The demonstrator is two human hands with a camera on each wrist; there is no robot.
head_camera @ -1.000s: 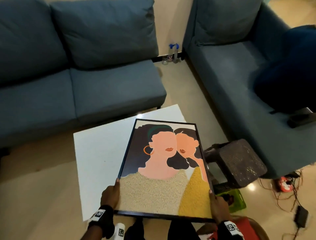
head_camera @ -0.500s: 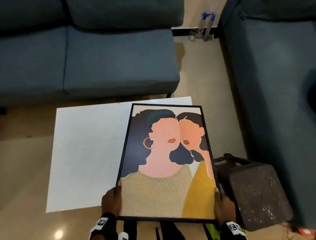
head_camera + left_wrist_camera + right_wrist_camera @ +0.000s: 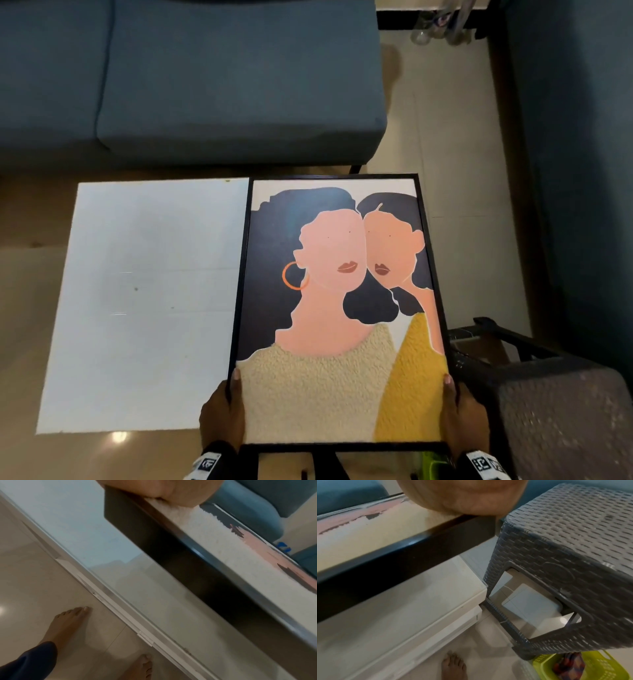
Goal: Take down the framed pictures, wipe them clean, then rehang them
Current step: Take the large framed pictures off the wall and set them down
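Note:
A black-framed picture (image 3: 337, 308) of two faces in cream and yellow tops is held face up over the right half of the white low table (image 3: 144, 301). My left hand (image 3: 222, 416) grips its left edge near the bottom corner, thumb on the glass. My right hand (image 3: 464, 416) grips the right edge the same way. In the left wrist view the black frame edge (image 3: 180, 561) hangs just above the table top (image 3: 85, 527). The right wrist view shows the frame's lower edge (image 3: 402, 555) above the table corner (image 3: 436, 595).
A dark woven stool (image 3: 561, 421) stands close at the frame's right. A blue sofa (image 3: 205, 85) lies beyond the table, another sofa (image 3: 582, 171) on the right. Bottles (image 3: 445, 24) stand on the floor in the corner. A green basket (image 3: 583, 666) sits under the stool. My bare feet (image 3: 68, 623) are at the table's near edge.
The picture has come lower and further over the table's right side while my view tilted down. Both hands keep the same hold on its lower edges.

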